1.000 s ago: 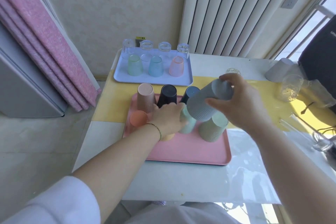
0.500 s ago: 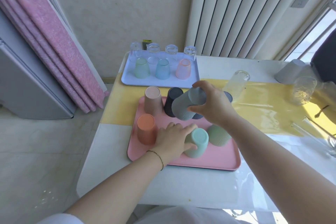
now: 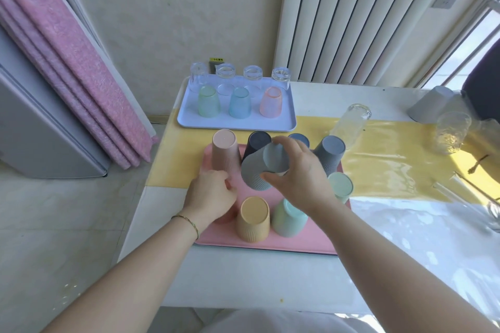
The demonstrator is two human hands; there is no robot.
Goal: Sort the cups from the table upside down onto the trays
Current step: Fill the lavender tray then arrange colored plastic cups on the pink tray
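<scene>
My right hand (image 3: 297, 178) grips a grey ribbed cup (image 3: 257, 170), bottom up and tilted, just above the middle of the pink tray (image 3: 270, 244). Several cups stand upside down on that tray: a beige-pink cup (image 3: 226, 154), a black cup (image 3: 258, 142), a blue cup (image 3: 299, 139), a dark grey cup (image 3: 328, 155), a pale green cup (image 3: 341, 186), a yellow cup (image 3: 253, 220) and a mint cup (image 3: 288, 219). At the tray's left edge my left hand (image 3: 211, 196) is closed over an orange cup (image 3: 226, 217), which it mostly hides.
A blue tray (image 3: 235, 124) at the back holds upturned clear glasses and tinted cups. On the yellow runner lie a clear glass on its side (image 3: 350, 121), an upright patterned glass (image 3: 451, 132) and a grey cup (image 3: 433, 103). Glass items sit at the right edge.
My right hand has carried the grey cup left and down, close over the tray's middle. My left hand has slid left from the mint cup onto the orange cup, which uncovers the yellow cup.
</scene>
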